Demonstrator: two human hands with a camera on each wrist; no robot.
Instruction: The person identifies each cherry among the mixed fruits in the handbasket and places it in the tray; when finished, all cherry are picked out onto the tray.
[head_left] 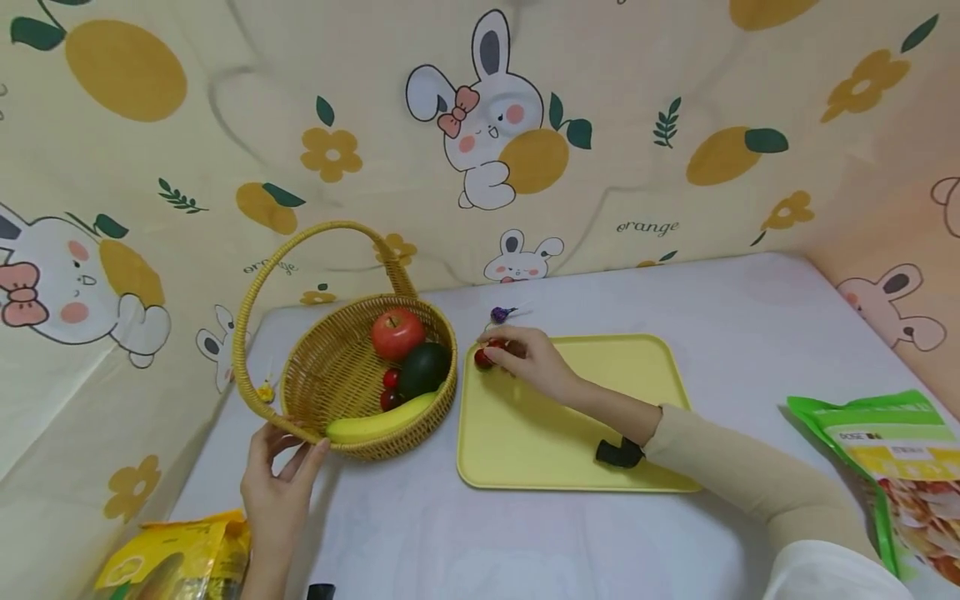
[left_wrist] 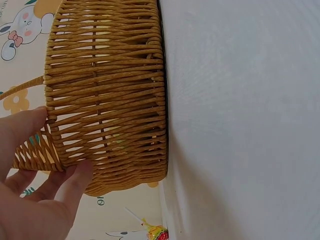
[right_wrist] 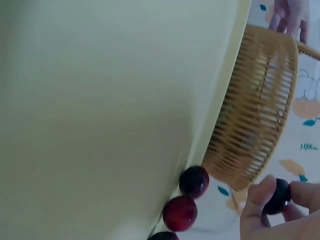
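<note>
My left hand (head_left: 279,483) grips the yellow wicker basket (head_left: 315,375) where its handle meets the near rim, fingers and thumb on either side of the weave. Inside the basket lie a red apple (head_left: 397,334), a dark green avocado (head_left: 425,369), a banana (head_left: 382,422) and two cherries (head_left: 391,378). Over the left edge of a yellow tray (head_left: 540,450) is my right hand (head_left: 542,367). Between its thumb and fingers it pinches a dark cherry (right_wrist: 278,196), seen in the right wrist view. More cherries (right_wrist: 180,213) sit in a row along the tray's edge.
A purple-wrapped lollipop (head_left: 500,315) lies behind the tray, and a yellow one (head_left: 266,392) left of the basket. A yellow bag (head_left: 180,558) stands at the front left, a green snack bag (head_left: 892,467) at the right. Printed cloth (head_left: 600,208) rises behind the table.
</note>
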